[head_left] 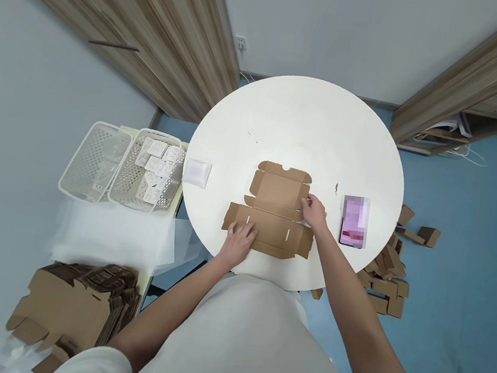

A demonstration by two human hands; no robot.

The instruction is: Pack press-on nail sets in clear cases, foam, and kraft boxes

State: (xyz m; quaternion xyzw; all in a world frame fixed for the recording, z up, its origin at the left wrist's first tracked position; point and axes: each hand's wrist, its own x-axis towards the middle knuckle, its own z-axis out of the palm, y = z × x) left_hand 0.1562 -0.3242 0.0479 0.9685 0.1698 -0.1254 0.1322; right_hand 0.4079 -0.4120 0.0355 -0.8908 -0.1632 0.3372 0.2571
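Observation:
An unfolded brown cardboard box blank lies on the round white table, near its front edge. My left hand rests on the lower left part of the blank, fingers apart and holding nothing. At the blank's right side, my right hand pinches the edge of a side flap between thumb and fingers. Two small white slots show in the lower panel.
A phone lies at the table's right, a white packet at its left. Left of the table stand white baskets, one with cards, and stacked cardboard blanks. Folded boxes lie on the floor at right.

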